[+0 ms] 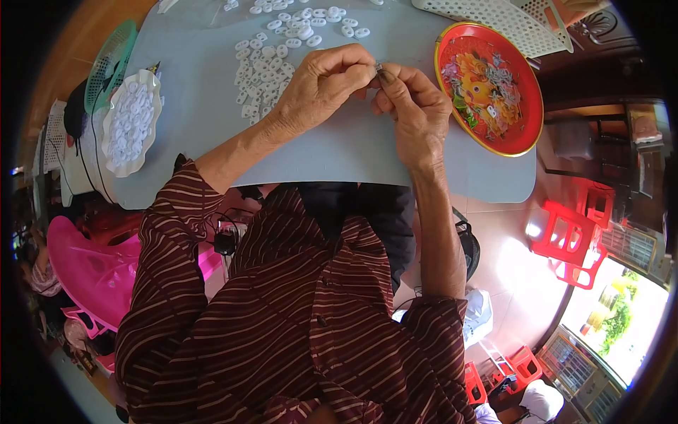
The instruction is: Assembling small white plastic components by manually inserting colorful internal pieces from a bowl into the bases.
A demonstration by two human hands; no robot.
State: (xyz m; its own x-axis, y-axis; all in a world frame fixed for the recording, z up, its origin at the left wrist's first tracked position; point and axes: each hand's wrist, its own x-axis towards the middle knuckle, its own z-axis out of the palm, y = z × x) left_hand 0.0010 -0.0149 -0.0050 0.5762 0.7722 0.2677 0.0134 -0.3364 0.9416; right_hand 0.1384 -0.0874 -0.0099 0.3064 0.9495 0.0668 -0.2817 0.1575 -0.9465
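Over the grey table [339, 152], my left hand [328, 85] and my right hand [420, 109] meet with thumbs and forefingers pinched together. Between the fingertips shows a tiny silvery glint, too small to name. Left of my hands, many small white oval pieces with dark holes [263, 76] lie spread in one layer, and more of them [304, 32] lie farther back. To the right stands a round red tray [531, 106] with a gold rim and a colourful printed bottom. Small silvery and clear bits [503, 79] lie in it.
A white wavy-edged dish [107, 145] heaped with white pieces stands at the table's left, beside a green basket [92, 88]. A white perforated basket [522, 32] is at the back right, with part of another person's hand near it. Red stools [565, 233] and a pink chair [92, 272] stand around.
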